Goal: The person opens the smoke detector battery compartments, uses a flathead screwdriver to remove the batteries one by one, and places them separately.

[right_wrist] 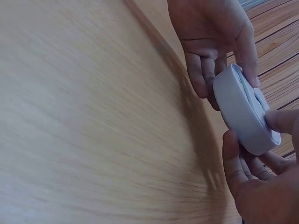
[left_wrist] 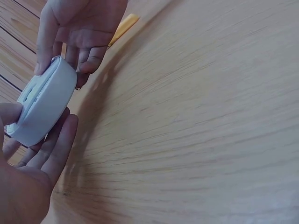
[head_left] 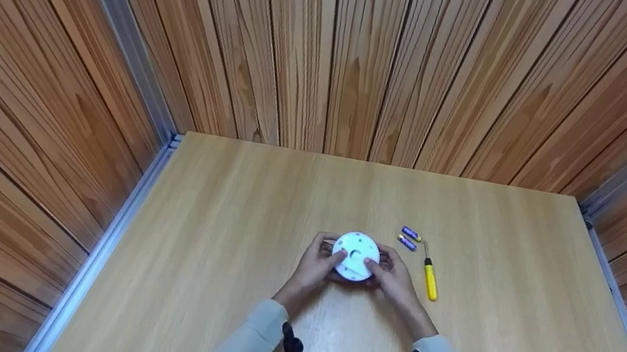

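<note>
Above the table, both hands hold a round white plastic device [head_left: 357,249] with its flat face turned up. That face carries a small central slot, several small marks and what looks like a cover line near its lower part. The left hand [head_left: 313,267] grips its left side, thumb on the face and fingers beneath. On the opposite side the right hand [head_left: 399,283] grips it the same way. In the left wrist view, the smooth side wall of the device [left_wrist: 49,112] shows between the hands. Its underside is hidden.
Two purple batteries, the upper battery [head_left: 410,233] and the lower battery [head_left: 406,243], lie beyond the right hand. Beside them is a screwdriver [head_left: 430,280] with a yellow handle. Wood-panelled walls [head_left: 367,56] and metal rails [head_left: 99,254] border the wooden table [head_left: 230,206].
</note>
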Available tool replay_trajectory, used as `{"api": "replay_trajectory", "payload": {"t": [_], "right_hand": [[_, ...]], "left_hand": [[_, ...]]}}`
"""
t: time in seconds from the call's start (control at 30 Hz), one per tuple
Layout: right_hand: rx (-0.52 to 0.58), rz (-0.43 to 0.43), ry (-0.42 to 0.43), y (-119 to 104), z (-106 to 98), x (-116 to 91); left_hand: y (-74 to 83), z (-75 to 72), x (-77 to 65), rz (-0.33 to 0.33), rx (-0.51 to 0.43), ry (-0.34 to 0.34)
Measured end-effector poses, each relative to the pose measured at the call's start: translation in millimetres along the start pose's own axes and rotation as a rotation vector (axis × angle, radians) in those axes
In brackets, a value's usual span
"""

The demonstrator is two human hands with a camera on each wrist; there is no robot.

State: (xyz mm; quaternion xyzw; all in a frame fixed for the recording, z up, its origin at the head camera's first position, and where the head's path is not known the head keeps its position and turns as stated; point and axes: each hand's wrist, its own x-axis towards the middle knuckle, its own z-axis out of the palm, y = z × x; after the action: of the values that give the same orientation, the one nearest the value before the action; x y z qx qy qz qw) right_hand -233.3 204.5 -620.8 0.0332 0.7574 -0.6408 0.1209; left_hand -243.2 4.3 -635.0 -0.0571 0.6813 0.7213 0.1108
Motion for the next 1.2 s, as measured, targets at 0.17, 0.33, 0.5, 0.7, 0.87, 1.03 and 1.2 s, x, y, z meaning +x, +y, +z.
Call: {"api": "replay_trajectory", "payload": {"t": [0.17, 0.33, 0.5, 0.7, 0.87, 1.03, 1.2], "right_hand": [[-0.022, 0.015, -0.004, -0.4, -1.6, -0.4], [-0.046, -0.01, 0.011, -4.0, -0.8, -2.0], [-0.067, -0.029, 0.021, -7.5, -0.1, -2.5], [-0.077, -0.039, 0.004, -11.6, -3.6, -4.4], [-0.081, -0.042, -0.014, -13.1, -7.2, -3.4], [-0.086, -0.033, -0.003, -14.4, -9.1, -1.6], [-0.033, -0.017, 0.028, -17.0, -9.8, -1.8]], "left_hand": [[-0.6, 1.1, -0.2, -0.056, 0.025, 0.002], [1.1, 1.4, -1.0, -0.042, 0.064, 0.001], [4.8, 0.1, -2.1, 0.003, 0.081, 0.013], [10.3, -1.6, -3.2, -0.012, 0.042, -0.006], [12.8, -2.7, -3.9, 0.008, 0.043, -0.029], [16.6, -3.2, -4.1, 0.068, 0.075, -0.029], [20.6, -3.6, -2.4, 0.138, 0.119, -0.014]]}}
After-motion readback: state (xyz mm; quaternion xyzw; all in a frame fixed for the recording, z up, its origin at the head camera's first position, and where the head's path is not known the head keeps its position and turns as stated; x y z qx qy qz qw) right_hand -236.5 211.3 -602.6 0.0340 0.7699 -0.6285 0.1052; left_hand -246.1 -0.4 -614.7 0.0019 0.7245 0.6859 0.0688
